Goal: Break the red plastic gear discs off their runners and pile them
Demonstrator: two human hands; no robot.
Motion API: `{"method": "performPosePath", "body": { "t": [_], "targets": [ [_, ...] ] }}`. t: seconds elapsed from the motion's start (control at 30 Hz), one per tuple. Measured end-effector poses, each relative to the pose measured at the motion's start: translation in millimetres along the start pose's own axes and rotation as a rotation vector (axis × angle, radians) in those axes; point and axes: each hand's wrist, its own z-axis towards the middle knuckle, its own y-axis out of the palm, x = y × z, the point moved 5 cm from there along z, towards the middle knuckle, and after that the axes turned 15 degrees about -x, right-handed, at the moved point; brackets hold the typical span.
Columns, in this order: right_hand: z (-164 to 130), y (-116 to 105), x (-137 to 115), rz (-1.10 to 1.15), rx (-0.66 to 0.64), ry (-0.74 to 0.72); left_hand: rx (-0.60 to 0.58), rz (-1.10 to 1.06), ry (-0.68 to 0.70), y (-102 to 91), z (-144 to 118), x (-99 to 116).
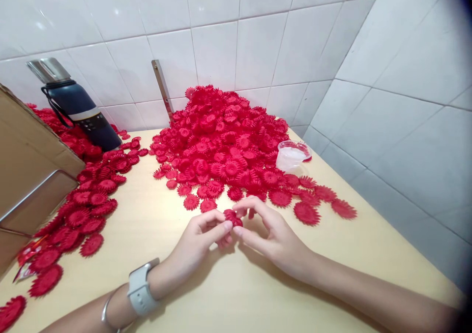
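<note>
Both hands pinched — left hand point(195, 239), right hand point(275, 237), red flower point(232, 217)

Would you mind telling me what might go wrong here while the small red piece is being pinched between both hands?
The red piece is gripped only by the fingertips of the left hand and right hand, so it may slip and get lost among the loose ones. The big red pile leans on the plastic cup near the table edge; a nudge might tip it off.

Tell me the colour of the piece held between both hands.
Red piece, head view.
</note>
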Motion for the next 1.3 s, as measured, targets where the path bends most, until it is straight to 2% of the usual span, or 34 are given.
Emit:
{"method": "performPosePath", "body": {
  "t": [0.1, 0.33, 0.5, 0.7, 1.1, 1.3],
  "targets": [
    [-0.3, 5.1, -0.1, 0.100, -0.075, -0.014, -0.018, 0.023, 0.013, 0.3, 1.3, -0.5],
    [-0.3, 6.9, 8.1, 0.378, -0.084, -0.002, -0.039, 0.035, 0.022, 1.1, 2.1, -0.8],
    [1.7, 3.9, 11.5, 0.397, -0.050, 0.035, -0.021, 0.037, 0.022, 1.3, 1.1, 1.5],
    [2.5, 6.4, 9.4, 0.556, -0.079, 0.022, -0.038, 0.037, 0.003, 2.3, 1.7, 1.8],
    [6.8, 0.6, 16.9, 0.626, -0.031, 0.168, -0.065, 0.050, 0.032, 0.7, 2.8, -1.1],
    [3.2, 7.5, 13.6, 0.543, -0.060, 0.140, -0.038, 0.116, 0.054, -0.3, 0.5, -1.2]
  ]
}}
